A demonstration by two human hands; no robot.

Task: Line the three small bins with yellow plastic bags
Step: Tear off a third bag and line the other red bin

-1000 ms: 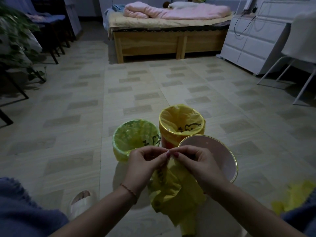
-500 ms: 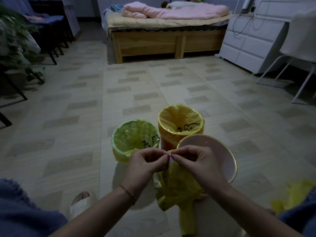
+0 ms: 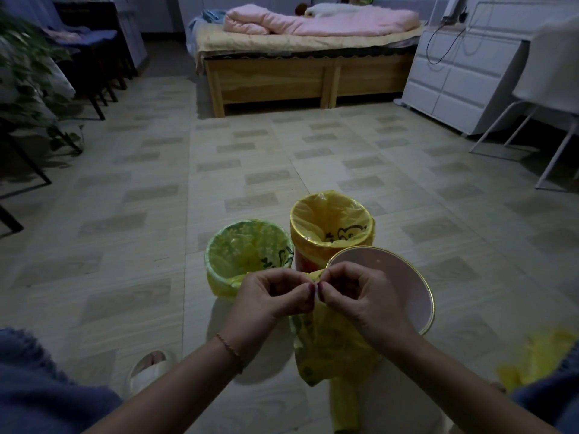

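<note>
Two bins lined, third bag being opened

The green bin (image 3: 249, 256) and yellow bin (image 3: 332, 223) wear bags; the pink bin (image 3: 404, 286) is bare. Left hand (image 3: 272, 297) and right hand (image 3: 360, 296) each pinch the yellow bag (image 3: 329, 346) mouth just before it.
</note>
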